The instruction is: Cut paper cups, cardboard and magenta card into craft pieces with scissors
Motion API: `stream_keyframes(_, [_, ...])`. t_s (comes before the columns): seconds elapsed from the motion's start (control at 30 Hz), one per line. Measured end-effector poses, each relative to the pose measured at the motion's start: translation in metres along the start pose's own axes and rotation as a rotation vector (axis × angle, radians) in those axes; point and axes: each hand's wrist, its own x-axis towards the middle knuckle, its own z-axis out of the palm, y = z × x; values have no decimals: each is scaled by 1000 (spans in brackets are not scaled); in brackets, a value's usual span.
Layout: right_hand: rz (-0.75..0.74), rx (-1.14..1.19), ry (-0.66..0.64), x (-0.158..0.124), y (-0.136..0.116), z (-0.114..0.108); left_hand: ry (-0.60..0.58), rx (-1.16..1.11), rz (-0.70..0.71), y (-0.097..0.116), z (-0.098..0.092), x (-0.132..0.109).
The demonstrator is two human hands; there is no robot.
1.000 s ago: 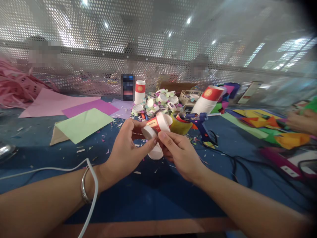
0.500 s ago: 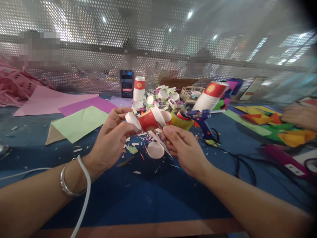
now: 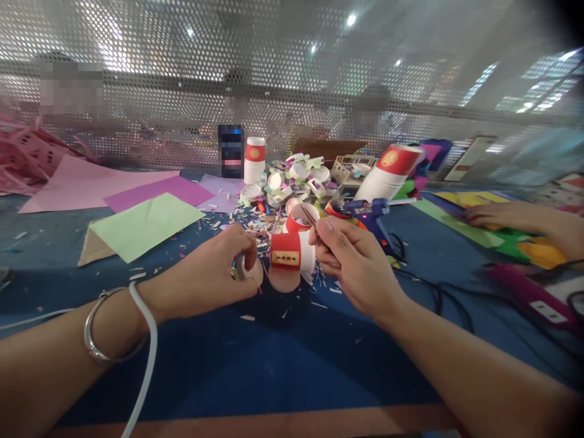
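My left hand (image 3: 212,264) is closed, thumb and fingers around a white cut-off cup bottom (image 3: 252,273) just above the blue table. A red and white paper cup (image 3: 286,252) lies on its side between my hands, its wide rim towards the right hand. My right hand (image 3: 349,252) pinches a slim pointed metal blade (image 3: 308,213); its handle is hidden in the fingers. Below the cup shows a pale round disc (image 3: 285,283). Another red cup (image 3: 298,220) stands just behind, partly covered by the blade.
Cut cup bottoms with paper strips (image 3: 298,176) are heaped behind, among scraps. Stacked cups (image 3: 385,173), a blue glue gun (image 3: 371,213) with its cable and a purple power strip (image 3: 524,292) lie right. Coloured paper (image 3: 150,222) spreads left. Another person's hand (image 3: 497,214) rests far right.
The white bottom has come away from the red cup in my left hand, which moved down. The cup now lies lower, on its side. My right hand shifted slightly right with the blade.
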Motion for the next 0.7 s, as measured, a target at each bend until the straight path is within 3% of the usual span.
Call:
stream_keyframes(0.1, [-20, -88, -17, -1, 0, -2, 31, 32, -29, -3, -1, 0])
stream_keyframes(0.2, [-19, -131, -35, -2, -1, -2, 147, -42, -37, -8, 4, 2])
stream_keyframes(0.4, [-20, -122, -124, -3, 0, 4, 184, -472, -31, -8, 23, 11])
stream_keyframes(0.57, [-42, -162, -126, -4, -1, 6, 285, -786, -205, -4, 21, 16])
stream_keyframes(0.7, [-48, -239, -121, -4, -2, 6, 535, -857, -191, -7, 14, 21])
